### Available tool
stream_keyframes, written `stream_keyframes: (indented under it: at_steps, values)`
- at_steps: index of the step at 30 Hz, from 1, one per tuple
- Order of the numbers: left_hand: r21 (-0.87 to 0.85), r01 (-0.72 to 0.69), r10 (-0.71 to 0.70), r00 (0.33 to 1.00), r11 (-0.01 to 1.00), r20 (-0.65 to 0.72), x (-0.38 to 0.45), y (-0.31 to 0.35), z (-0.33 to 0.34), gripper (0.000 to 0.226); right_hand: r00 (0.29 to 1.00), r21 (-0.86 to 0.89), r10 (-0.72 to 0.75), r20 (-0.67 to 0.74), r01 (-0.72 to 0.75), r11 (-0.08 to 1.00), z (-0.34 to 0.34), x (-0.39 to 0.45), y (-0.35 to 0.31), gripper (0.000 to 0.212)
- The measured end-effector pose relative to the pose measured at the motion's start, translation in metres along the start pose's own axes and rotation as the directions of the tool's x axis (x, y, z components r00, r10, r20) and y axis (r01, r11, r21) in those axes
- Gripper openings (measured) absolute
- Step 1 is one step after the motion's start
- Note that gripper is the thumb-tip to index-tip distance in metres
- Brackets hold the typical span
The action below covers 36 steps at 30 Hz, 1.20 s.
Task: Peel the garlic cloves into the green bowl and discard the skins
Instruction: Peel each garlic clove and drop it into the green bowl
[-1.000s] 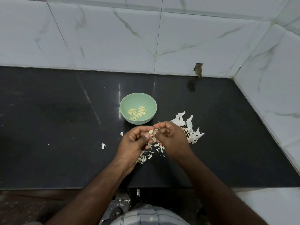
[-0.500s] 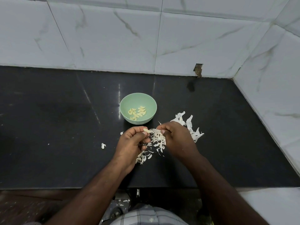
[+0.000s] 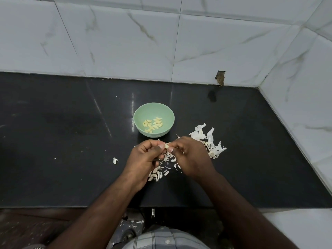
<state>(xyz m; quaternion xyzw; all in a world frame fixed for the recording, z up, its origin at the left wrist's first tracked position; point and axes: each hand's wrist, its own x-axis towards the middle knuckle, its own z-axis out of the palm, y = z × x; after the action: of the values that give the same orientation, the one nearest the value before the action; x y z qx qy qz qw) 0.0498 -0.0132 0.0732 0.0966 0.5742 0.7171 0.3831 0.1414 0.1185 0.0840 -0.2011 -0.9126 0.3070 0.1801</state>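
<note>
Both forearms are bare to the lower edge of the view, with no sleeves, watch or rings showing on the left hand (image 3: 143, 159) or the right hand (image 3: 192, 157). At the bottom centre a grey checked garment (image 3: 161, 239) with darker and lighter crossing lines covers the person's lap.

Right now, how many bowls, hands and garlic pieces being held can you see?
Green bowl: 1
Hands, left hand and right hand: 2
Garlic clove pinched between them: 1
Total: 4
</note>
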Motion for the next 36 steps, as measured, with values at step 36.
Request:
stream_keyframes:
  at_steps: [36]
  values:
    - [0.463, -0.34, 0.366, 0.93, 0.819, 0.036, 0.006, -0.011, -0.006, 0.008, 0.857, 0.389, 0.398, 0.328, -0.507, 0.769, -0.011, 0.007, 0.005, 0.016]
